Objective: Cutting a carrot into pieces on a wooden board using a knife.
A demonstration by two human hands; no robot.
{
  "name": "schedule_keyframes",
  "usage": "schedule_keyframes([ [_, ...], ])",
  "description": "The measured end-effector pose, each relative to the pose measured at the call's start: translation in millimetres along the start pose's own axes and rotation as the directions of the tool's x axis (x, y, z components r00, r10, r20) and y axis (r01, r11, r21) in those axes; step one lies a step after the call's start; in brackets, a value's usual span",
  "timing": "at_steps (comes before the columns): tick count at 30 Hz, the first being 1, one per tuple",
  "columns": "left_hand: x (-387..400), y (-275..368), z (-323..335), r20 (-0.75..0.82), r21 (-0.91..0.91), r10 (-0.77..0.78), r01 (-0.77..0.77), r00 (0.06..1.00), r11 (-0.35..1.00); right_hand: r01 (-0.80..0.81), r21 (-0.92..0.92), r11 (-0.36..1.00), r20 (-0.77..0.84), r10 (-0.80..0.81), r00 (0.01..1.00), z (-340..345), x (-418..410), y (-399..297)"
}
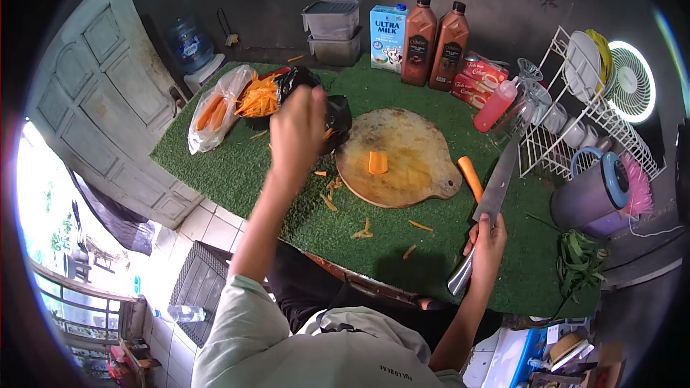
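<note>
My right hand [489, 242] grips a large kitchen knife [497, 180] where its steel handle meets the blade, which points away from me. My left hand [298, 129], slightly blurred, is raised over the black plastic bag [338, 116]; its fingers look bent, and I cannot tell whether they hold anything. Slices of carrot [378, 163] lie together on the round wooden cutting board [396, 124]. Between the board and the knife rests a longer piece of carrot [470, 178]. Beyond my left hand, cut carrot strips [260, 98] are heaped in a bowl, partly hidden by black plastic.
A clear bag of whole carrots [215, 113] lies at the left. Along the back stand a milk carton [388, 37], two brown bottles [419, 43] and stacked containers [333, 21]. The dish rack [587, 118], electric kettle [587, 194] and green leaves [579, 264] line the right side.
</note>
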State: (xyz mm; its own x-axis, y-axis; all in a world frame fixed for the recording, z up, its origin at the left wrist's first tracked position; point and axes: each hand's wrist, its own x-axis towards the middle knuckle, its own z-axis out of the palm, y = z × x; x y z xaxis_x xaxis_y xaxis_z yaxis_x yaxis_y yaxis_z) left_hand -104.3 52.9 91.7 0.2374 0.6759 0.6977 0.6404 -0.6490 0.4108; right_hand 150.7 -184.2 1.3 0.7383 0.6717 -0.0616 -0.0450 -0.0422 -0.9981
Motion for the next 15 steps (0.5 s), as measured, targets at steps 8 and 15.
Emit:
schedule_keyframes([
  [8,35,-64,11,-0.039,0.007,0.084,-0.084,0.996,0.996,-0.013,-0.021,1.000,-0.008,0.013,1.000,9,0,-4],
  [15,-32,3,35,0.305,-0.163,0.458,-0.428,0.835,0.889,-0.024,-0.046,0.999,0.000,0.024,1.000,4,0,-2],
])
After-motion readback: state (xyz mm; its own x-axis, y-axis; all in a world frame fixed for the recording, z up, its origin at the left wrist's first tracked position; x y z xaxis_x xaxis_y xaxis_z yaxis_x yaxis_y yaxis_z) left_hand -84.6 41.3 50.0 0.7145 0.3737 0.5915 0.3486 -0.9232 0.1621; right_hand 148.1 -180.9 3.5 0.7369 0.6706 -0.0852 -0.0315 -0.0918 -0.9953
